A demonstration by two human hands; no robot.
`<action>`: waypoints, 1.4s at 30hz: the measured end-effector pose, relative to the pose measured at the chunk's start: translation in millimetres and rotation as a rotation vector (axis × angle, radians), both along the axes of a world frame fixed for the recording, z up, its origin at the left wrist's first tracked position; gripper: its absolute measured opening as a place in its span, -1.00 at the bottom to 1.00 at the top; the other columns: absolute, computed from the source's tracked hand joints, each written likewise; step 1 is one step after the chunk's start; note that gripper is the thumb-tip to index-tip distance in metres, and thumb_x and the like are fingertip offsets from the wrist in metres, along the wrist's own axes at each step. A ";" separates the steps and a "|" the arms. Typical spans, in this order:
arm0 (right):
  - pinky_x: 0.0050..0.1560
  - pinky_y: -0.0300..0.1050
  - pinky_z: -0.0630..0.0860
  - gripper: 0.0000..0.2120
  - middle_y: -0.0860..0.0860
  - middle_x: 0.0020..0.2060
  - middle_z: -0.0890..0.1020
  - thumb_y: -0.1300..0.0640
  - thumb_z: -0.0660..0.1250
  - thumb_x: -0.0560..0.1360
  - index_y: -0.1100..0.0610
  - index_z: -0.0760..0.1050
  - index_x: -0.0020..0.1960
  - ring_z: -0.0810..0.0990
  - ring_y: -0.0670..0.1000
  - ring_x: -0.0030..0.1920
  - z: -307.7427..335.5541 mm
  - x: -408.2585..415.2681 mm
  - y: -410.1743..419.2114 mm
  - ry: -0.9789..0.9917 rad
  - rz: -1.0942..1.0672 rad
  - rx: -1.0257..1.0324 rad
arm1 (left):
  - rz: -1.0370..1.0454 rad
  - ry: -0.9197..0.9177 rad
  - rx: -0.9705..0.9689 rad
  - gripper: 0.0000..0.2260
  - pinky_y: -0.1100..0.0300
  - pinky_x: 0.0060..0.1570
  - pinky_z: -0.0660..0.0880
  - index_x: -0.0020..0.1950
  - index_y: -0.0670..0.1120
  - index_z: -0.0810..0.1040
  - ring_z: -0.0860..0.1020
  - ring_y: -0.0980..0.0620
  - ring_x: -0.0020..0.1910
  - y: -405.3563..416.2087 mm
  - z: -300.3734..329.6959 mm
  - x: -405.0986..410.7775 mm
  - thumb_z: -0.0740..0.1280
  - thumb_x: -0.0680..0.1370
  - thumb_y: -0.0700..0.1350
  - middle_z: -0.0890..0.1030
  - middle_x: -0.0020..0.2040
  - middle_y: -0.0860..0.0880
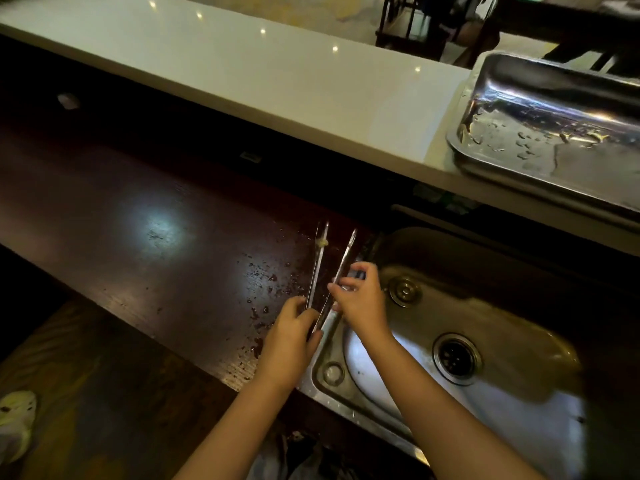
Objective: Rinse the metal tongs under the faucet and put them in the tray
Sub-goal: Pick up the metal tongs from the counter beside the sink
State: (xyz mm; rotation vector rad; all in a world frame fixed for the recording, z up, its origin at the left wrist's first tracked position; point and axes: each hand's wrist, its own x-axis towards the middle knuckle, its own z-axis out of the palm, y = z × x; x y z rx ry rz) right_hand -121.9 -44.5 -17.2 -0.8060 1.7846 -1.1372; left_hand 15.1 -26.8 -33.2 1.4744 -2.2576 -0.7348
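Long metal tongs (318,258) point away from me over the dark wet counter, their two arms spread apart. A pale bit of food sticks to the left arm near its tip. My left hand (289,344) grips the hinged near end at the sink's left edge. My right hand (360,299) pinches the right arm with thumb and fingers. The steel sink (512,327) lies just right of the hands, with a drain at its middle. No faucet spout shows. A wet metal tray (540,140) sits on the white ledge at the upper right.
A dark wooden counter (149,230) with water spots stretches left of the sink. Behind it runs a raised white ledge (259,74). Chairs stand beyond the ledge at the top right. A light shoe (15,420) shows on the floor at lower left.
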 end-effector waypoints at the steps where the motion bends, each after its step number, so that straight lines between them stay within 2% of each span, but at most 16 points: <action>1: -0.29 -0.11 0.62 -0.57 0.04 -0.11 0.60 0.26 0.41 0.43 0.17 0.32 0.22 0.60 -0.03 -0.25 1.8 -6.1 1.9 -0.074 -0.031 0.026 | -0.026 0.005 -0.014 -0.80 0.12 -0.06 0.52 0.04 -0.17 0.57 0.53 -0.11 0.15 1.4 2.1 -4.2 0.40 0.42 -0.20 0.46 0.28 -0.15; 4: -0.36 -0.18 0.61 -0.61 0.00 -0.24 0.59 0.29 0.38 0.44 0.23 0.38 0.24 0.61 -0.03 -0.27 3.0 -28.6 13.0 -0.201 -0.076 0.089 | -0.067 0.055 0.038 -0.68 0.22 -0.03 0.48 0.18 -0.03 0.51 0.52 0.01 0.12 6.1 7.8 -19.1 0.40 0.43 -0.13 0.48 0.24 -0.04; 7: -0.47 -0.31 0.56 -0.67 0.01 -0.25 0.60 0.31 0.36 0.45 0.22 0.43 0.20 0.61 -0.04 -0.27 1.7 -53.7 33.1 -0.249 -0.132 0.110 | 0.007 0.278 0.399 -0.54 0.22 -0.08 0.55 0.25 0.30 0.29 0.56 0.18 -0.04 7.8 18.5 -41.7 0.37 0.46 -0.05 0.54 0.03 0.18; 8: -0.49 -0.34 0.54 -0.69 0.00 -0.25 0.60 0.31 0.36 0.45 0.20 0.45 0.18 0.60 -0.05 -0.28 0.6 -62.0 41.0 -0.253 -0.149 0.117 | 0.046 0.319 0.505 -0.56 0.17 -0.09 0.57 0.28 0.25 0.30 0.58 0.15 -0.08 7.2 18.5 -50.9 0.35 0.48 -0.06 0.56 -0.02 0.17; 10: -0.48 -0.35 0.53 -0.71 -0.01 -0.27 0.59 0.32 0.36 0.45 0.16 0.46 0.15 0.59 -0.05 -0.29 -3.2 -78.1 56.7 -0.271 -0.172 0.129 | 0.095 0.329 0.650 -0.64 0.01 0.00 0.58 0.31 -0.07 0.42 0.60 -0.02 -0.09 5.9 15.7 -69.7 0.31 0.51 -0.16 0.62 -0.01 -0.05; 12: -0.46 -0.33 0.55 -0.71 -0.01 -0.28 0.59 0.32 0.35 0.45 0.16 0.46 0.15 0.58 -0.05 -0.31 -7.8 -93.0 70.6 -0.280 -0.196 0.146 | 0.100 0.355 0.745 -0.70 0.04 -0.10 0.58 0.25 -0.20 0.49 0.58 -0.03 -0.17 8.4 11.4 -86.3 0.29 0.51 -0.26 0.62 -0.03 -0.19; 15: -0.46 -0.34 0.55 -0.67 0.01 -0.26 0.59 0.31 0.35 0.46 0.19 0.44 0.20 0.57 -0.05 -0.29 -18.8 -112.4 87.6 -0.278 -0.239 0.183 | 0.081 0.425 0.902 -0.79 0.31 -0.40 0.53 0.11 -0.15 0.55 0.56 0.11 -0.29 13.4 -1.1 -106.2 0.30 0.49 -0.30 0.59 -0.22 -0.06; 19: -0.41 -0.25 0.56 -0.62 0.14 -0.12 0.61 0.33 0.33 0.47 0.23 0.40 0.27 0.59 0.06 -0.20 -43.7 -131.6 101.2 -0.274 -0.287 0.255 | 0.111 0.405 1.050 -0.79 0.36 -0.44 0.53 0.07 -0.13 0.54 0.55 0.11 -0.28 19.6 -32.4 -130.7 0.33 0.48 -0.33 0.58 -0.23 -0.05; 23: -0.24 0.02 0.59 -0.66 0.31 0.03 0.61 0.38 0.30 0.45 0.25 0.46 0.22 0.63 0.26 -0.05 -87.1 -143.2 105.6 -0.247 -0.341 0.348 | 0.087 0.300 1.071 -0.79 0.38 -0.46 0.52 0.05 -0.14 0.52 0.52 0.06 -0.33 22.5 -70.1 -150.8 0.33 0.47 -0.36 0.55 -0.28 -0.07; 26: -0.09 0.17 0.62 -0.69 0.24 -0.02 0.65 0.35 0.32 0.44 0.22 0.52 0.18 0.64 0.22 -0.05 -118.9 -146.9 104.5 -0.156 -0.331 0.392 | 0.167 0.238 1.094 -0.81 0.27 -0.42 0.46 -0.07 -0.13 0.55 0.47 -0.02 -0.40 23.5 -97.0 -163.8 0.33 0.44 -0.39 0.55 -0.33 -0.11; 29: -0.11 0.11 0.63 -0.72 0.17 -0.07 0.66 0.32 0.30 0.45 0.19 0.54 0.15 0.66 0.15 -0.14 -142.6 -149.4 100.1 -0.072 -0.305 0.432 | 0.223 0.167 1.048 -0.82 0.19 -0.38 0.37 -0.26 -0.11 0.62 0.44 -0.08 -0.45 24.8 -122.2 -174.4 0.36 0.40 -0.37 0.57 -0.40 -0.16; 32: -0.28 -0.07 0.57 -0.79 0.15 -0.15 0.65 0.31 0.22 0.47 0.21 0.58 0.03 0.58 0.04 -0.27 -159.6 -151.3 97.8 0.017 -0.292 0.479 | 0.167 0.074 0.909 -0.85 0.19 -0.42 0.45 -0.17 -0.20 0.67 0.47 -0.03 -0.49 24.9 -143.8 -182.4 0.32 0.42 -0.37 0.57 -0.43 -0.12; 34: -0.30 -0.04 0.56 -0.77 0.15 -0.19 0.60 0.33 0.16 0.49 0.22 0.56 0.03 0.58 0.08 -0.27 -167.8 -152.4 96.3 -0.008 -0.314 0.501 | 0.118 0.022 0.844 -0.83 0.14 -0.36 0.54 -0.10 -0.21 0.67 0.52 -0.05 -0.43 24.9 -154.6 -185.7 0.29 0.44 -0.35 0.61 -0.33 -0.16; 36: -0.28 0.00 0.59 -0.74 0.16 -0.16 0.59 0.35 0.16 0.50 0.23 0.53 0.10 0.60 0.14 -0.22 -173.6 -154.3 96.5 -0.032 -0.324 0.511 | 0.092 -0.030 0.778 -0.80 0.07 -0.23 0.60 -0.04 -0.21 0.66 0.60 -0.14 -0.32 25.6 -161.9 -188.3 0.27 0.45 -0.32 0.65 -0.22 -0.20; 38: -0.22 -0.02 0.59 -0.70 0.19 -0.04 0.62 0.33 0.17 0.50 0.22 0.49 0.20 0.61 0.16 -0.11 -178.3 -156.0 98.8 0.005 -0.299 0.527 | 0.079 -0.073 0.717 -0.76 0.07 -0.11 0.62 0.01 -0.21 0.65 0.65 -0.20 -0.18 27.7 -166.9 -190.0 0.22 0.46 -0.30 0.68 -0.09 -0.23; 42: 0.04 -0.13 0.48 -0.63 0.18 0.09 0.63 0.30 0.22 0.49 0.21 0.44 0.30 0.58 0.14 0.08 -183.5 -162.0 103.9 0.053 -0.276 0.565 | 0.011 -0.144 0.668 -0.72 0.08 0.09 0.56 0.07 -0.20 0.63 0.63 -0.16 0.00 32.8 -172.6 -196.6 0.23 0.44 -0.29 0.67 0.07 -0.20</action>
